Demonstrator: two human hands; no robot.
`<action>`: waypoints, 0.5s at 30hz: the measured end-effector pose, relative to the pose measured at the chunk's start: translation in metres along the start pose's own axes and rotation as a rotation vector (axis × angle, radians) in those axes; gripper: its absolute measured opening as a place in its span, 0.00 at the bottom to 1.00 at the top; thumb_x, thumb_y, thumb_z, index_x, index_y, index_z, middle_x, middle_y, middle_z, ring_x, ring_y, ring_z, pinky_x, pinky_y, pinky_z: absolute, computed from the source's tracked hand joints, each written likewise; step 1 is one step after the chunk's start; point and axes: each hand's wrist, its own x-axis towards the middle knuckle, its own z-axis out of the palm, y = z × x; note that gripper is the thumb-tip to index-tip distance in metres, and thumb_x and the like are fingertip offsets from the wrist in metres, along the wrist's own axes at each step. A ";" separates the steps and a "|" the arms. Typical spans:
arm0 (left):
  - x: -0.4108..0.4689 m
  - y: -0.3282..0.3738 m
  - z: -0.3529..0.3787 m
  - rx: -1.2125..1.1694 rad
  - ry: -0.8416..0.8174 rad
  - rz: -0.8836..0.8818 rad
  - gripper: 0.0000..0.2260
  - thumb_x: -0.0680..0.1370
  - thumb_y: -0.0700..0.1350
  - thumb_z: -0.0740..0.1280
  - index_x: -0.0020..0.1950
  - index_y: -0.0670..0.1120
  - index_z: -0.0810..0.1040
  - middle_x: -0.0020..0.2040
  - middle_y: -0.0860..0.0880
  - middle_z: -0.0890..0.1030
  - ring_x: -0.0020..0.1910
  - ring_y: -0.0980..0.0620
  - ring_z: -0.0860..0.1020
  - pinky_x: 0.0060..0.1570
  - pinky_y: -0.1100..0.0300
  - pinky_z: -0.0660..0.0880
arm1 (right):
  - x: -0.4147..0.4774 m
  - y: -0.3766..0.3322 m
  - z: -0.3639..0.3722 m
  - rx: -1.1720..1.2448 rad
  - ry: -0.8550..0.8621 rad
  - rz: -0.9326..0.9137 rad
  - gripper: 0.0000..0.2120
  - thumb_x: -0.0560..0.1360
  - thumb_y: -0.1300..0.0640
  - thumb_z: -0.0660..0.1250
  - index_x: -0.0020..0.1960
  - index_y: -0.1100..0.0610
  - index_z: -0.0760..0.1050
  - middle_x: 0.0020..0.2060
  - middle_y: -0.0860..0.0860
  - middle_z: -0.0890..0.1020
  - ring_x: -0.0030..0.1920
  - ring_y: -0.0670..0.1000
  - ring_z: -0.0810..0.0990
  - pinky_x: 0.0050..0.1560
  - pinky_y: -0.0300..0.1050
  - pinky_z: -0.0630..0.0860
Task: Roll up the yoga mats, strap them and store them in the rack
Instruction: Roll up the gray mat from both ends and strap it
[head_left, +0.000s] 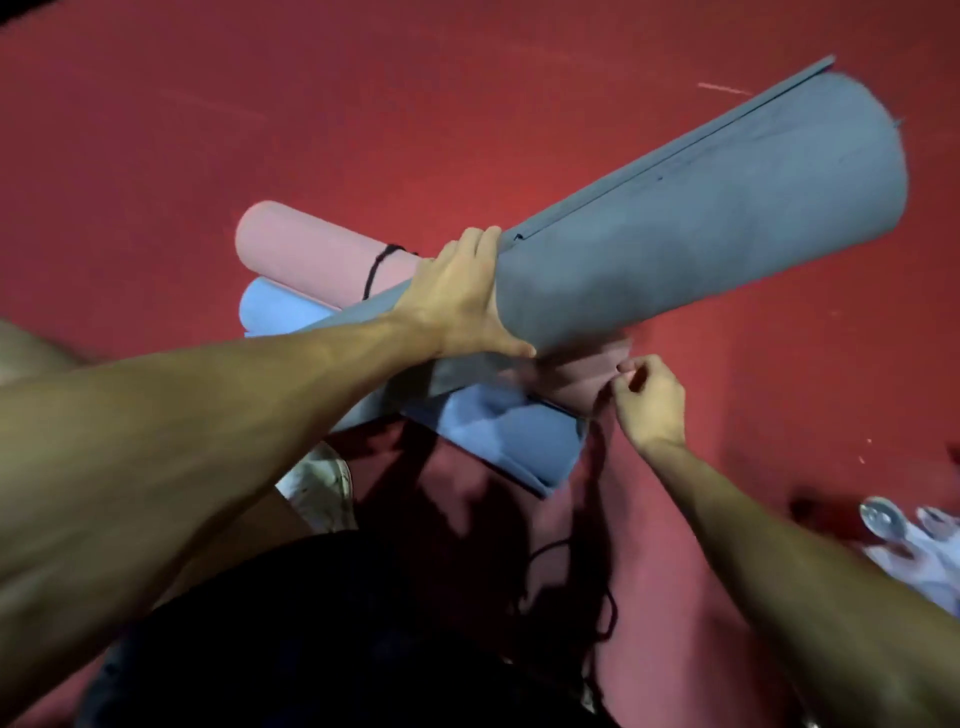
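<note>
red floor (363, 104); left hand (457, 306) grips rolled grey mat (701, 234); right hand (649, 405) curled, hold unclear.

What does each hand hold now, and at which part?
The left hand grips the grey rolled mat around the roll, toward its near end. The right hand pinches something small beside the pink mat; blur hides what.

A red floor (467, 119) fills the view, with a scuffed white shoe (318, 491) planted on it at lower centre and, at the lower right edge, a shiny round metal piece (878, 514) beside blurred pale lavender items (922, 564).
</note>
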 end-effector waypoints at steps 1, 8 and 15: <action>-0.004 0.003 0.008 -0.018 -0.016 0.021 0.53 0.54 0.66 0.76 0.70 0.42 0.62 0.61 0.45 0.70 0.60 0.42 0.71 0.58 0.44 0.71 | -0.009 0.011 0.000 0.017 0.026 0.027 0.06 0.72 0.64 0.65 0.48 0.60 0.77 0.44 0.59 0.82 0.47 0.61 0.79 0.51 0.50 0.72; -0.029 0.012 0.058 -0.038 -0.144 0.096 0.52 0.55 0.65 0.77 0.71 0.42 0.62 0.63 0.44 0.70 0.61 0.42 0.71 0.60 0.46 0.70 | -0.064 0.100 0.026 -0.131 -0.316 0.244 0.06 0.72 0.61 0.70 0.47 0.63 0.80 0.47 0.61 0.83 0.52 0.59 0.81 0.55 0.47 0.72; -0.029 0.014 0.091 -0.034 -0.214 0.142 0.56 0.51 0.67 0.77 0.71 0.41 0.62 0.62 0.43 0.71 0.60 0.42 0.71 0.61 0.47 0.70 | -0.096 0.155 0.057 -0.532 -0.683 0.218 0.24 0.69 0.38 0.71 0.52 0.57 0.79 0.54 0.57 0.80 0.59 0.59 0.75 0.56 0.47 0.72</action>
